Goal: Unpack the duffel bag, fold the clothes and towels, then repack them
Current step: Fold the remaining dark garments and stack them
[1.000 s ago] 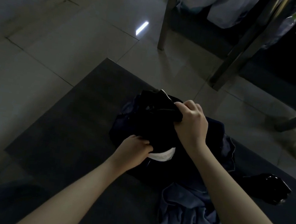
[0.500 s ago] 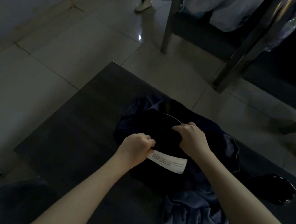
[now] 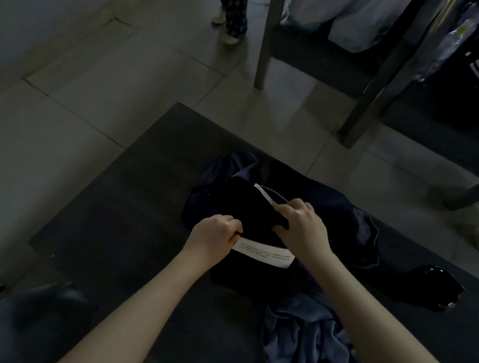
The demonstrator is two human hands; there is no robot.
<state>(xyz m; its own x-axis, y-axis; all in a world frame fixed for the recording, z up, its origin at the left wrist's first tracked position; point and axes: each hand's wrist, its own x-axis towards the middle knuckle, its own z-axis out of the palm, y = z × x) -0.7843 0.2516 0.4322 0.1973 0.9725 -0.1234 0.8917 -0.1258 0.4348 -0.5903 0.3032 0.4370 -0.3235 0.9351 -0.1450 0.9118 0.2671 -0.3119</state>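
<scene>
Our left hand [image 3: 214, 236] and right hand [image 3: 303, 226] both clutch the black garment [image 3: 246, 210] (fingers curled tight); pulling unevenly could skew its fold.

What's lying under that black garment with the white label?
A dark navy cloth spreads beneath the black garment, its edges showing around it, on the table. Anything else under the covered middle is hidden.

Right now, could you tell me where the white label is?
Head view, centre: the label lies on the black garment, its left end at the left hand.
</scene>
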